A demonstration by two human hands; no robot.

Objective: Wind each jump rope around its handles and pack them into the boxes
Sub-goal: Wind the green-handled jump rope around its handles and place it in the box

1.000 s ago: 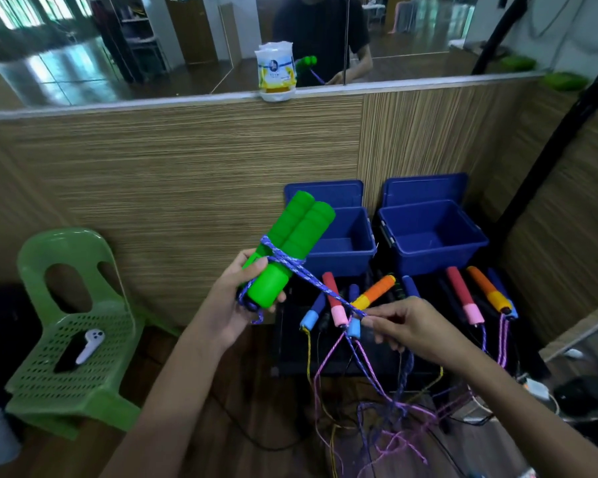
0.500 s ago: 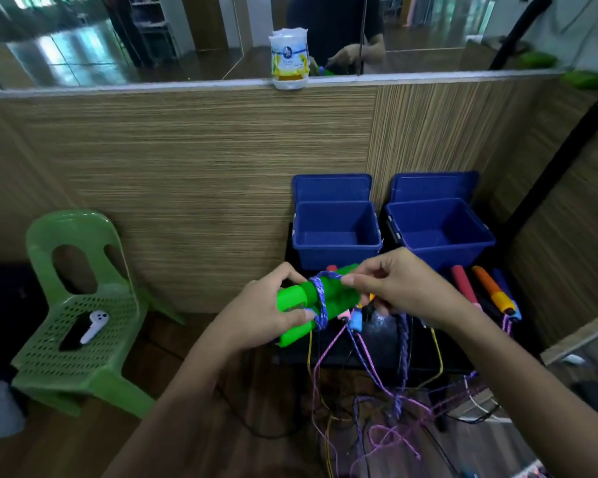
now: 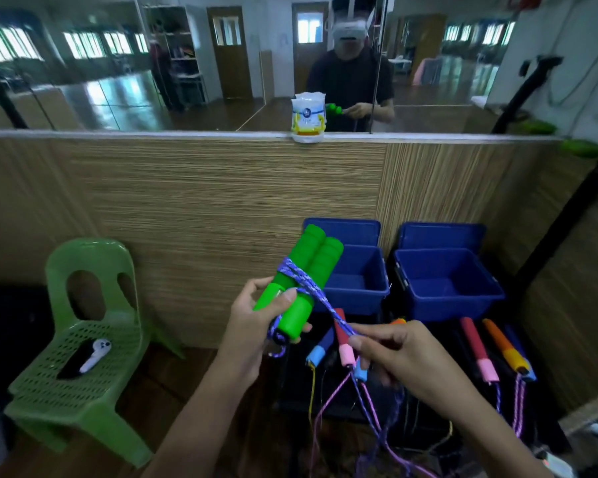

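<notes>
So the biggest thing here is the wood-grain partition wall with a mirror above it, and a green plastic chair off to the left holding a white controller on its seat. Against the wall sit two blue boxes, lids flipped back and, far as I can see, nothing in them yet, so no packing has started. In front of them the other jump ropes lie on a dark surface with handles lined up and cords spilling down, probably just queued for their turn. The left hand is wrapped around the lower end of the pair of green handles, thumb pressing across them so the two stay side by side, tilted up toward the boxes. The purple rope already crosses the handles a few times, and the right hand pinches it between thumb and fingertips, pulling it taut away from the bundle. That tension looks like what keeps the loops from slipping. I'd say it's mid-wind, plenty of cord dangling below.
</notes>
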